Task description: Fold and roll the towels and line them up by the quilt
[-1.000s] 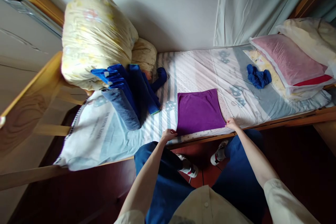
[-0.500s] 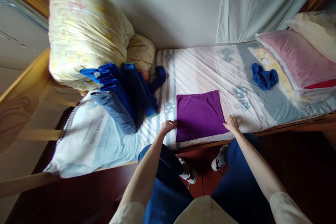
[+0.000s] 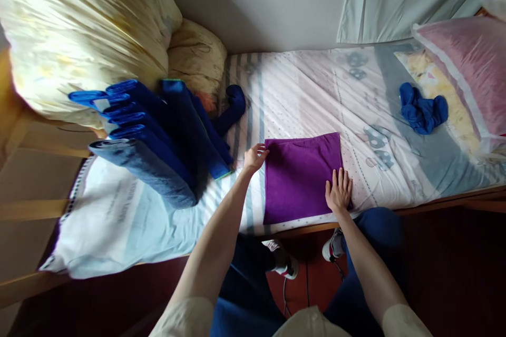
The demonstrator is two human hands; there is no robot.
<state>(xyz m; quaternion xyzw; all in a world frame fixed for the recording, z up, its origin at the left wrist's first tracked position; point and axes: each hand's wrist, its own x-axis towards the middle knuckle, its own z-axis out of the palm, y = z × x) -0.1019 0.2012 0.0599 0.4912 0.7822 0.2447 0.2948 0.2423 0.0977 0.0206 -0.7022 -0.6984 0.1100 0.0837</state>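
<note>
A folded purple cloth (image 3: 296,179), like a towel, lies flat near the front edge of the bed. My left hand (image 3: 255,158) is by its far left corner, fingers loosely bent and a little apart, the tips touching or just beside the edge. Palm down, my right hand (image 3: 339,189) rests on the cloth's right side with the fingers spread. To the left is a row of folded blue cloths (image 3: 150,131), with a greyish-blue rolled one (image 3: 146,171) in front. A rolled dark blue cloth (image 3: 231,110) lies behind them.
A large pale yellow bundle of bedding (image 3: 98,26) and a smaller cushion (image 3: 197,58) fill the back left. On the right lie a crumpled blue cloth (image 3: 422,108) and a pink pillow (image 3: 470,58). A curtain (image 3: 379,0) hangs behind the bed (image 3: 300,84).
My left hand has slid up the cloth's left edge to the far corner. My right hand has gone from holding the right edge to lying flat on the cloth. The view has shifted closer.
</note>
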